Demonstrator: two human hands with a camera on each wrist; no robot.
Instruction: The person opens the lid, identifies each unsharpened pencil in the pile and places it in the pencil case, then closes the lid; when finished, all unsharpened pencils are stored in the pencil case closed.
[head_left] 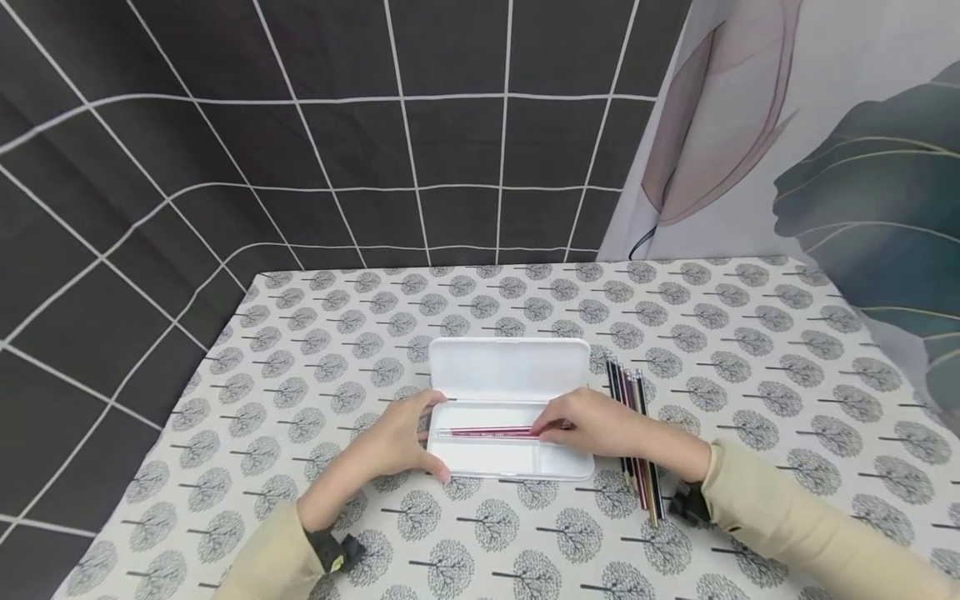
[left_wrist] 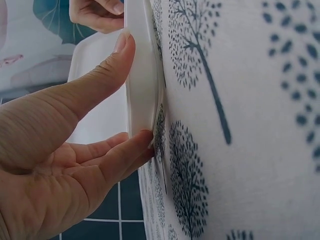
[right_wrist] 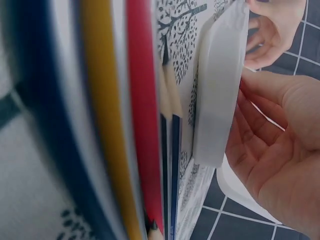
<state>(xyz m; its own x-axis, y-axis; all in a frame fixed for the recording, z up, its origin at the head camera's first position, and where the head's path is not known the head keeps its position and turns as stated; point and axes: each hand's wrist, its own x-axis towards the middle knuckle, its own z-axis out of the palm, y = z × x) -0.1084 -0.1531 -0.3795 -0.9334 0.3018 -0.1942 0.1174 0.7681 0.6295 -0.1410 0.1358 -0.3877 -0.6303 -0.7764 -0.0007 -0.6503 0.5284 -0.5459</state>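
A white pencil case (head_left: 487,460) lies on the table with its lid (head_left: 510,367) raised at the back. Around its left end is my left hand (head_left: 393,433), thumb at the front corner and fingers toward the back; in the left wrist view the thumb (left_wrist: 112,62) and fingertips touch opposite sides of the case. Red pencils (head_left: 487,432) lie lengthwise inside it. My right hand (head_left: 588,421) reaches over the right end and pinches those pencils near their right ends. In the right wrist view, the case wall hides the fingertips and held pencils.
Several more pencils (head_left: 648,492) lie in a loose pile right of the case, under the right forearm. The tablecloth (head_left: 480,317) has a grey tree print. Dark checked cloth (head_left: 450,142) hangs behind the table, with a leaf-patterned curtain (head_left: 862,192) at right.
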